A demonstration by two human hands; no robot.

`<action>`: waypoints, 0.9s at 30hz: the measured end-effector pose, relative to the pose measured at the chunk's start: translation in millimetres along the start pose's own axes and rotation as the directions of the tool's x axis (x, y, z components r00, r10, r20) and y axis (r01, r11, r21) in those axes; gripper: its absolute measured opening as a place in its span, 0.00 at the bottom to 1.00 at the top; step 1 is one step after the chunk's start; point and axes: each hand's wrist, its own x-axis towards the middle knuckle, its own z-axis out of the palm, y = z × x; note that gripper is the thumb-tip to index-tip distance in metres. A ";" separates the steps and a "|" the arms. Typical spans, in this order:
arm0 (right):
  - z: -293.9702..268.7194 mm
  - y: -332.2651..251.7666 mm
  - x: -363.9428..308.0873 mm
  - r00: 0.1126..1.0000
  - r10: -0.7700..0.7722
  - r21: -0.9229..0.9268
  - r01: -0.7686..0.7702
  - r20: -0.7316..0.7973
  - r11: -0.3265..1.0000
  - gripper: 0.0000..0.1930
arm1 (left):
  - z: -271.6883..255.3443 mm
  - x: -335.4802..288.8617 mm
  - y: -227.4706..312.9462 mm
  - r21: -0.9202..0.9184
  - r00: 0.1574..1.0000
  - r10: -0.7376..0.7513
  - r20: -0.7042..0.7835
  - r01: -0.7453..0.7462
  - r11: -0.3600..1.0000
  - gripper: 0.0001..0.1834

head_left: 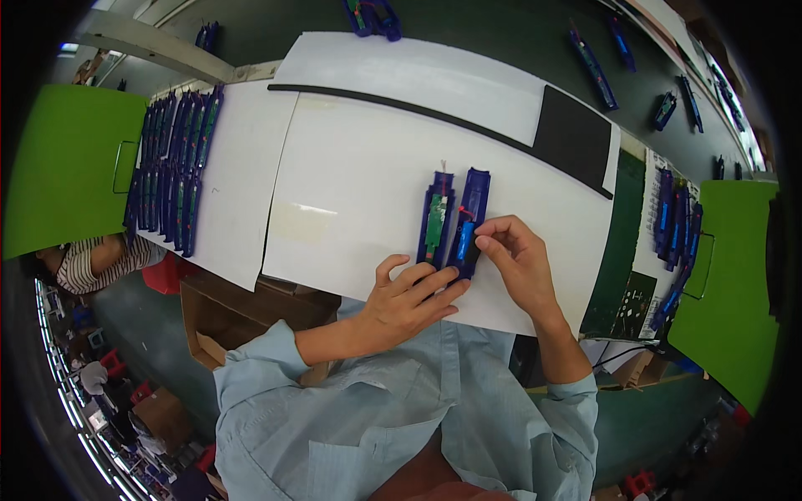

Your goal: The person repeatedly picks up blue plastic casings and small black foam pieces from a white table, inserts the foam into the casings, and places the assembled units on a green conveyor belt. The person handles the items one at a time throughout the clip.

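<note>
Two long dark blue plastic housing halves lie side by side, open face up, on the white work sheet. The left housing half [424, 234] holds a green circuit board [436, 221], with thin wires at its far end. In the right housing half [476, 185] sits a bright blue cylindrical battery [465, 240] with a short red wire above it. My left hand [403, 302] lies with fingers stretched over the near ends of both halves, thumb raised. At the battery's right side, my right hand [515, 259] pinches thumb and forefinger together; what is between them is too small to tell.
A black strip [401, 104] and a black pad [572, 138] lie beyond the halves. Several filled housings [175, 167] stand in rows at left, others [675, 225] at right beside a green panel [727, 275]. More housings [593, 71] lie on the dark green surface beyond.
</note>
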 end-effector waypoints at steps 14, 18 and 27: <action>10.0 7.2 5.0 0.988 -0.148 -0.215 0.135 -0.045 0.967 0.06 | 23.7 -10.4 -1.8 0.068 0.999 -0.008 -0.036 0.011 0.998 0.22; 10.6 13.0 7.9 0.964 -0.263 -0.256 0.244 -0.043 0.935 0.07 | 22.8 -8.7 -4.0 0.091 1.000 0.007 -0.017 -0.006 0.996 0.20; 13.7 18.0 11.3 0.947 -0.318 -0.360 0.279 -0.053 0.890 0.09 | 19.9 -7.6 -5.5 -0.008 1.000 0.007 0.015 -0.007 1.000 0.23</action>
